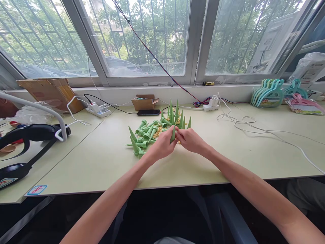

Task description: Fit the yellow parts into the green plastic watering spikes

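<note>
Cream table [91,169] strewn with green spikes [149,132]

Left hand [164,140] closes around one upright spike [173,134], before the others; right hand [190,139], fingers bent, meets it, any pinch impossible to tell. Small yellow pieces [158,131] lie among the spikes.

My left grip [165,143] and right grip [191,139] are bare hands on slim, bare forearms [111,196] (the left one carries a small dark spot [137,171]). At the bottom edge, a rounded bit of what looks like grey clothing [174,240] shows.
</note>
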### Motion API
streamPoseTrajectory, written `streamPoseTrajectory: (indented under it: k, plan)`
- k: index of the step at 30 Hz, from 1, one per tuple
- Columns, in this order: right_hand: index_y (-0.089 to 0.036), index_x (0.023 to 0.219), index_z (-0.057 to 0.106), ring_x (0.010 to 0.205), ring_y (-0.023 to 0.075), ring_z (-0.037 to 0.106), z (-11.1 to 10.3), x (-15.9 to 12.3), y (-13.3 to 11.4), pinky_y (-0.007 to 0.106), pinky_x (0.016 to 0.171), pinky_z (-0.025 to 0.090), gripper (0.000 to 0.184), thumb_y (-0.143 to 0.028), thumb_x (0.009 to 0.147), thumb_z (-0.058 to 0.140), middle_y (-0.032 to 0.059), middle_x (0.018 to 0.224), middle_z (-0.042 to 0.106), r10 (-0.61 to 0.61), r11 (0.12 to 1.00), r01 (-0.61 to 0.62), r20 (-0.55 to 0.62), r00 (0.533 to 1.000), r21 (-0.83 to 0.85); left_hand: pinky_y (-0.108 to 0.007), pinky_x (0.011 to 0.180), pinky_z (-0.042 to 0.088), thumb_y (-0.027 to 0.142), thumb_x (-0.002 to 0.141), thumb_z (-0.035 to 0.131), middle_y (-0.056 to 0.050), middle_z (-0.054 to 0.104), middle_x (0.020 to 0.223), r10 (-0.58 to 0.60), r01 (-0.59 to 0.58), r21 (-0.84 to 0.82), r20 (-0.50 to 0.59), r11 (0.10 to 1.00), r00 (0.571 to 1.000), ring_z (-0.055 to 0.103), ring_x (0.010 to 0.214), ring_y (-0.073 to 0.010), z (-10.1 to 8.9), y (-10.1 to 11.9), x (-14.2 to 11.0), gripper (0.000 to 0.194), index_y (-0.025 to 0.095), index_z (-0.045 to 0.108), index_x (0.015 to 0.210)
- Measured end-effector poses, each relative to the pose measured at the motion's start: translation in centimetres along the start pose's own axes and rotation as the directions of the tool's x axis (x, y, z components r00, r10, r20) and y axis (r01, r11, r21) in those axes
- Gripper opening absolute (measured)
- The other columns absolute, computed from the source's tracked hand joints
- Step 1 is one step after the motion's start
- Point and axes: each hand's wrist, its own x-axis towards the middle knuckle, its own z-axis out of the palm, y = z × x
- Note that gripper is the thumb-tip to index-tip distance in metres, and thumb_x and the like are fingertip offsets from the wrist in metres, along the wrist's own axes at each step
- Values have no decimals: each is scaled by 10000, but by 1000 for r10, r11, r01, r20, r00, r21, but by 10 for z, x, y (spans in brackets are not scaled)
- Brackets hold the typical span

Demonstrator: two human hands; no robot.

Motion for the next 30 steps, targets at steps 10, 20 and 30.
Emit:
streamPoseTrajectory:
  k: [10, 20, 30]
  plan:
    - [-172, 660, 514, 478, 91, 377, 0, -1, 1, 229, 513, 263, 379, -289, 980, 348, 10, 583, 523, 2, 1000, -2, 5, 1000, -15, -269, 654, 428, 255, 879, 474, -32, 606, 820, 6, -6, 21, 0, 1000, 1000, 522, 683, -143, -2, 3, 0, 274, 189, 499, 1143]
    - [-171, 660, 516, 482, 88, 371, 0, -1, 0, 226, 513, 259, 373, -285, 976, 355, 8, 591, 529, 9, 1000, -9, 8, 1000, -11, -263, 670, 423, 234, 873, 474, -24, 612, 830, 7, -7, 13, 4, 1000, 1000, 533, 698, -139, -2, 3, -1, 282, 189, 496, 1150]
    - [-173, 657, 514, 480, 91, 367, 0, -1, 1, 231, 510, 257, 379, -292, 977, 349, 8, 585, 520, 1, 1000, 0, 9, 1000, -28, -268, 660, 416, 210, 862, 486, -24, 610, 816, 15, -15, 2, -2, 1000, 1000, 520, 680, -135, -3, 4, -1, 266, 188, 506, 1127]
